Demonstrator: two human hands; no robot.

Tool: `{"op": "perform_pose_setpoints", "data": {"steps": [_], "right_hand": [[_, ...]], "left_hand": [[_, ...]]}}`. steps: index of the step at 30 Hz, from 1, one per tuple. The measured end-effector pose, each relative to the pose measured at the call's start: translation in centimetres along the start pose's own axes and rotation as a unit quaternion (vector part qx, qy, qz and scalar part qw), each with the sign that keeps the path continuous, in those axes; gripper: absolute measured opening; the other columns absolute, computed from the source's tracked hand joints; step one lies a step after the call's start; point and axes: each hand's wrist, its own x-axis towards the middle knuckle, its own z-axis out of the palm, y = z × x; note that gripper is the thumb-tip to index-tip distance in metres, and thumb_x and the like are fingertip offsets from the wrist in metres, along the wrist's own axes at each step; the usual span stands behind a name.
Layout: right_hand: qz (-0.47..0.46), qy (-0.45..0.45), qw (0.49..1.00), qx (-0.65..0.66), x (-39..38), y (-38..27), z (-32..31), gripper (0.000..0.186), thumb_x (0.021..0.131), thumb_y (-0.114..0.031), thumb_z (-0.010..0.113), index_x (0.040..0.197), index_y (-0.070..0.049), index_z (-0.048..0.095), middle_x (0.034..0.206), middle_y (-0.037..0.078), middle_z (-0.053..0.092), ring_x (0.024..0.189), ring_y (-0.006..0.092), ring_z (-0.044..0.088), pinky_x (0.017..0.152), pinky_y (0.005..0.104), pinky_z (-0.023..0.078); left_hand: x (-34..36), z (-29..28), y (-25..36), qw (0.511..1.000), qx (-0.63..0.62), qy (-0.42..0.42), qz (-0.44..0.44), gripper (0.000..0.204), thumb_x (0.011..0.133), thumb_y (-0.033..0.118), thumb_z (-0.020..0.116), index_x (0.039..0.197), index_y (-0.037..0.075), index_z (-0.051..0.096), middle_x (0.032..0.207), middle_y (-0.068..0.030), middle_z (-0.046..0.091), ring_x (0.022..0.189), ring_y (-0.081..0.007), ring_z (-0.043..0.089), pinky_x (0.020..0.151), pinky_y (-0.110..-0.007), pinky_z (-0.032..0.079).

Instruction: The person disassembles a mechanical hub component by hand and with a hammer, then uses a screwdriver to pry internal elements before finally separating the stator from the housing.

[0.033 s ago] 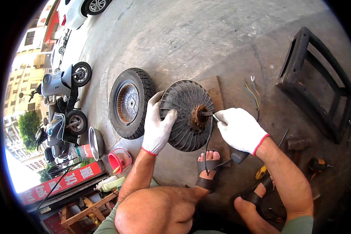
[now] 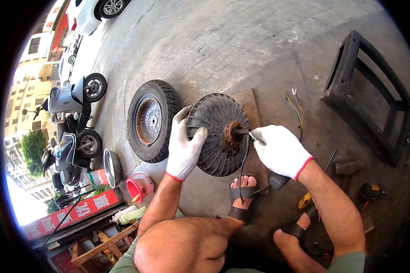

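Observation:
A black, ribbed, round hub motor (image 2: 212,150) stands tilted between my hands, its centre rusty and a short axle (image 2: 243,131) sticking out to the right. My left hand (image 2: 184,150), in a white glove, is closed on its left rim, thumb across the ribbed face. At the axle's end my gloved right hand (image 2: 280,150) pinches a small, thin end that I cannot make out. From the axle a dark cable (image 2: 243,170) hangs down past my sandalled foot. A dark grey rounded piece (image 2: 279,182) shows below my right hand.
Left of the hub motor stands a tyre on a metal rim (image 2: 153,121). A board (image 2: 248,102) lies behind it, near loose wire ends (image 2: 297,107). To the right are a black frame (image 2: 373,86), a hammer (image 2: 347,167) and a drill (image 2: 371,191). A pink bucket (image 2: 140,187) sits left.

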Motion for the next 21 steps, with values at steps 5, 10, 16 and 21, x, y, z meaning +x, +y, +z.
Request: {"op": "perform_pose_setpoints", "data": {"steps": [5,10,16,21], "right_hand": [[0.037,0.063,0.997,0.036,-0.9,0.4,1.2,0.021,0.095,-0.018,0.056,0.101,-0.004,0.071,0.096,0.022,0.072,0.096,0.0431,0.069,0.085,0.0516,0.055],[0.151,0.273,0.928,0.203,-1.2,0.4,4.8,0.02,0.098,-0.012,0.057,0.112,-0.002,0.068,0.091,0.029,0.07,0.09,0.0447,0.07,0.079,0.0493,0.055],[0.145,0.156,0.91,0.357,-2.9,1.6,5.3,0.021,0.098,-0.012,0.06,0.112,0.001,0.068,0.091,0.025,0.07,0.086,0.0401,0.07,0.076,0.0414,0.055],[0.047,0.108,0.967,0.225,-2.8,1.5,3.1,0.023,0.096,-0.017,0.06,0.111,-0.003,0.071,0.095,0.025,0.07,0.091,0.0447,0.068,0.079,0.0502,0.055]], "left_hand": [[-0.2,0.8,1.7,0.997,0.064,0.009,0.029,0.051,0.088,0.011,0.068,0.134,-0.009,0.057,0.144,-0.0177,0.05,0.127,-0.027,0.057,0.108,-0.036,0.047],[-0.4,1.5,2.1,0.997,0.067,0.034,0.009,0.05,0.089,0.012,0.068,0.134,-0.007,0.058,0.141,-0.0163,0.052,0.121,-0.0261,0.06,0.105,-0.035,0.048],[-0.3,1.0,0.8,0.999,0.009,0.023,-0.03,0.056,0.09,0.008,0.068,0.142,-0.005,0.051,0.135,-0.013,0.054,0.118,-0.0207,0.06,0.103,-0.033,0.048],[-0.2,0.8,0.1,1.0,0.009,0.024,-0.01,0.055,0.09,0.009,0.068,0.141,-0.005,0.052,0.137,-0.0132,0.054,0.117,-0.0212,0.061,0.103,-0.033,0.049]]}}
